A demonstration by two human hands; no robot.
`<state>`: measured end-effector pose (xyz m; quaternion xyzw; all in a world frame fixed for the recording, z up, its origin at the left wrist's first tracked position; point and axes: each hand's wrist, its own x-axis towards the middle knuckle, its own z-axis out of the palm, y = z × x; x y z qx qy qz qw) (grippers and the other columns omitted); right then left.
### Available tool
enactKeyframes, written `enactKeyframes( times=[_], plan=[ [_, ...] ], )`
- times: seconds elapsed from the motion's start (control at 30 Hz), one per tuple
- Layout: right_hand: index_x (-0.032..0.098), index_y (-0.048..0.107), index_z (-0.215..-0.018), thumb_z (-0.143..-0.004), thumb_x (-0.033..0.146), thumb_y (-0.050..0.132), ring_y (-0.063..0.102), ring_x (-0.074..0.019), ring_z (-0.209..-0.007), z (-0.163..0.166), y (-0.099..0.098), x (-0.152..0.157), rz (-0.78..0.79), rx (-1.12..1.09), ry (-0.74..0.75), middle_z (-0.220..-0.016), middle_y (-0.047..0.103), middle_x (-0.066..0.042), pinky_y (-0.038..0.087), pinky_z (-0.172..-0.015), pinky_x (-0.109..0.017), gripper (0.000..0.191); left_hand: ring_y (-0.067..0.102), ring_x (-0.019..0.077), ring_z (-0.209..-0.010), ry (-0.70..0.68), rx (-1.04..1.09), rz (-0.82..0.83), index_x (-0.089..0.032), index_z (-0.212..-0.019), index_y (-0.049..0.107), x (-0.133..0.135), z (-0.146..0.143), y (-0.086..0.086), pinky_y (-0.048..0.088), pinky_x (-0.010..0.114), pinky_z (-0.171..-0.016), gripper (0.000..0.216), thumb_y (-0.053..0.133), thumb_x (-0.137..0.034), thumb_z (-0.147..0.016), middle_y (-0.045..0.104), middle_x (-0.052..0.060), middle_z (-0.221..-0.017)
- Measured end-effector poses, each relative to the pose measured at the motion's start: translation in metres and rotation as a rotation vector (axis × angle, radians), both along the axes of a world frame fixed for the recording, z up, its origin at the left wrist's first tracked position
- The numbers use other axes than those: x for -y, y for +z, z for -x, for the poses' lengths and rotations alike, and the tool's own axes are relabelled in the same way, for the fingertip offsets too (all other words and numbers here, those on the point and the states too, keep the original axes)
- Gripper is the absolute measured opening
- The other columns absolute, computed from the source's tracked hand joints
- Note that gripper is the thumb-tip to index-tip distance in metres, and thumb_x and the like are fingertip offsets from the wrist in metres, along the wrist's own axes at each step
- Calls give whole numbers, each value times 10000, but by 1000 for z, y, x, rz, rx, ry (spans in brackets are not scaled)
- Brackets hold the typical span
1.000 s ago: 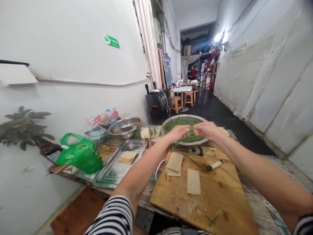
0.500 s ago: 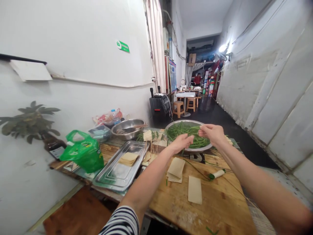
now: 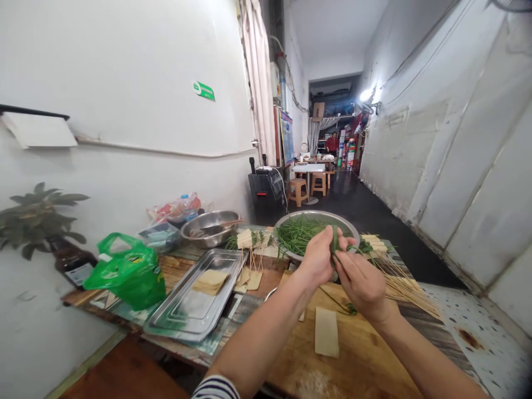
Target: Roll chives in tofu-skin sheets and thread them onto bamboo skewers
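My left hand (image 3: pixel 319 256) is closed around a small bunch of green chives (image 3: pixel 334 239). My right hand (image 3: pixel 362 281) pinches the same bunch from the other side, and the two hands meet above the near edge of a metal bowl. Long loose chives (image 3: pixel 296 234) fill that bowl (image 3: pixel 356 226). Below my hands, a pale rectangular tofu sheet (image 3: pixel 327 333) lies flat on the wooden board (image 3: pixel 374 360). Beside my right wrist a tied green end (image 3: pixel 352 308) shows; my right hand covers whatever continues behind it. My left forearm hides most of a stack of sheets.
A steel tray (image 3: pixel 174 318) holds more sheets (image 3: pixel 210 280). Skewered rolls (image 3: pixel 376 244) lie at the right, their sticks (image 3: pixel 411 291) pointing toward me. A green plastic bag (image 3: pixel 137 277), a brown bottle (image 3: pixel 75 266) and a second metal bowl (image 3: pixel 210 239) stand left. A person (image 3: pixel 331 144) is far back.
My hands, apart over the bowl before, have come together and now grip a bunch of chives. My view has shifted slightly, showing more of the skewers on the right.
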<state>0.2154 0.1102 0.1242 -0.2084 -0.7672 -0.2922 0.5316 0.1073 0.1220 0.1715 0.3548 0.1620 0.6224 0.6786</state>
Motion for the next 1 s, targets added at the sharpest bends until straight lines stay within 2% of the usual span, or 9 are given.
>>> enactKeyframes(
  times=[0.13,0.23,0.33,0.4,0.57,0.67,0.73,0.9,1.0],
  plan=[
    [199,574,-1253,-907,184,565,662,-200,-893,-18,-8,14,341,43,64,-1011,702,-92,545,-809,-325,346,305,41,-426,-71,-219,-26,-161,-765,462,4,16,1,317,191,-508,407,645,-517,-841,284,-112,-489],
    [249,592,-1259,-902,309,575,648,-196,-826,-30,5,20,681,-83,76,-1061,675,-98,551,-753,-324,362,213,26,-428,-216,-517,-55,-160,-748,451,5,34,-6,200,177,-458,451,642,-562,-821,258,-114,-509],
    [249,597,-1265,-879,357,578,612,-158,-729,-31,17,13,975,-56,247,-1093,637,-95,544,-657,-296,400,214,27,-468,-373,-727,-19,-158,-724,450,10,49,-18,183,176,-465,506,682,-606,-754,271,-105,-547],
    [238,639,-1202,-868,331,581,587,-136,-697,-27,15,8,1081,30,375,-1017,638,-72,525,-631,-271,351,263,36,-491,-434,-829,15,-160,-714,451,16,56,-29,234,182,-483,534,686,-639,-723,303,-96,-561],
    [203,720,-901,-875,246,577,579,-153,-736,-17,-19,20,1066,208,374,-808,623,-51,475,-641,-248,152,311,53,-519,-668,-918,82,-152,-732,500,31,70,-56,301,205,-523,567,711,-675,-665,348,-87,-561],
    [213,717,-866,-918,223,510,589,-151,-717,-13,-39,44,1035,193,337,-770,626,-47,466,-630,-239,214,312,56,-529,-836,-870,96,-135,-778,550,40,76,-73,301,214,-537,560,723,-658,-674,344,-84,-573],
    [226,716,-894,-947,227,462,601,-154,-718,-10,-50,59,1030,156,332,-780,630,-50,474,-637,-246,260,336,60,-541,-875,-826,105,-135,-822,564,45,78,-84,309,220,-547,553,746,-635,-669,380,-74,-597],
    [219,688,-808,-943,227,439,597,-181,-672,-9,-65,75,1066,133,290,-729,611,-61,479,-593,-278,284,409,73,-575,-862,-862,56,-150,-866,596,54,82,-97,348,224,-577,521,735,-621,-691,476,-44,-648],
    [210,673,-760,-925,232,451,596,-180,-657,-14,-66,71,1110,93,250,-713,624,-62,475,-590,-279,278,527,119,-664,-647,-1060,-29,-156,-867,657,54,82,-97,414,236,-635,431,670,-578,-780,594,7,-702]
  ],
)
